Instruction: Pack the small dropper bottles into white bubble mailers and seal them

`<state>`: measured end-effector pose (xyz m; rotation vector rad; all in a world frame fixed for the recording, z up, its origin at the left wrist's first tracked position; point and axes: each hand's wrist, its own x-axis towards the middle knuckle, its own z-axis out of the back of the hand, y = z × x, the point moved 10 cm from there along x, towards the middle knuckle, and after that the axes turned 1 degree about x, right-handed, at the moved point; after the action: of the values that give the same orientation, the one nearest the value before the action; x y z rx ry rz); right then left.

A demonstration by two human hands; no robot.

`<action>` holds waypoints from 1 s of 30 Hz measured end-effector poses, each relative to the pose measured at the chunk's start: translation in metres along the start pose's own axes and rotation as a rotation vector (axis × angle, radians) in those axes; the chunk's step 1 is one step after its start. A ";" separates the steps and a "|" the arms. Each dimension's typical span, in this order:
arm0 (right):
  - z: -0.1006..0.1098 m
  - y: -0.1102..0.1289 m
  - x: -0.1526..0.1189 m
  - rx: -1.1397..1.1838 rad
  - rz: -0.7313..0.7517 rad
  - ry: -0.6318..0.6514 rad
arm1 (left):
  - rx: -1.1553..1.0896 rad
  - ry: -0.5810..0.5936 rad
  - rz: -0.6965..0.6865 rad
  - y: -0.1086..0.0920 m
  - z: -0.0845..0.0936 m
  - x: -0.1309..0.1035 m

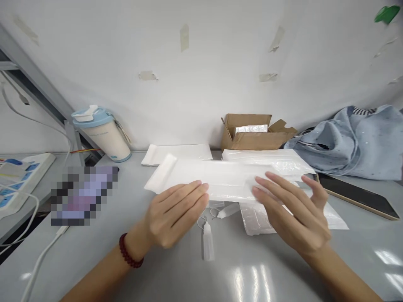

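1. The pale wall (214,54), patched with tape, rises behind the grey table (176,272).
2. At the table's rear right corner, blue cloth (374,138) lies bunched beside an open cardboard box (255,141) with a shiny packet inside.
3. The long white packet (201,174) is lifted above the table's middle, its left end folded. Whether it is sealed or filled, I cannot tell.
4. The left hand (178,214) pinches its lower edge; the right hand (292,214) has its fingers extended at the other end, blurred, so its grip cannot be told.
5. Other white packets lie near the rear edge, one left of centre (189,150), several before the box (273,157). A clear packet (255,220) lies nearer the front edge.
6. A cup (107,136) leans near the rear left corner; a dark phone (359,195) lies toward the right edge.
7. Two small bottles (208,245) (228,211) lie mid-table, outside the held packet.
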<state>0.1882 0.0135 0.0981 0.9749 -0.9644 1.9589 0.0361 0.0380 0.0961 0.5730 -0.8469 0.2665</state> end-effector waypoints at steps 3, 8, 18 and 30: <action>0.005 -0.005 -0.004 0.063 -0.044 0.015 | -0.012 -0.054 0.294 0.036 0.004 -0.005; 0.014 -0.009 -0.005 0.040 -0.080 -0.043 | -0.740 0.179 1.383 0.116 -0.045 -0.085; -0.062 0.009 -0.019 0.078 -0.210 0.600 | -1.425 0.481 1.567 0.074 -0.088 -0.106; -0.075 0.054 -0.028 0.488 -0.165 0.869 | -1.604 0.650 1.394 -0.003 -0.108 -0.081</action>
<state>0.1322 0.0448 0.0260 0.3218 0.0804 2.1868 0.0535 0.0982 -0.0238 -1.6214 -0.4381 0.8182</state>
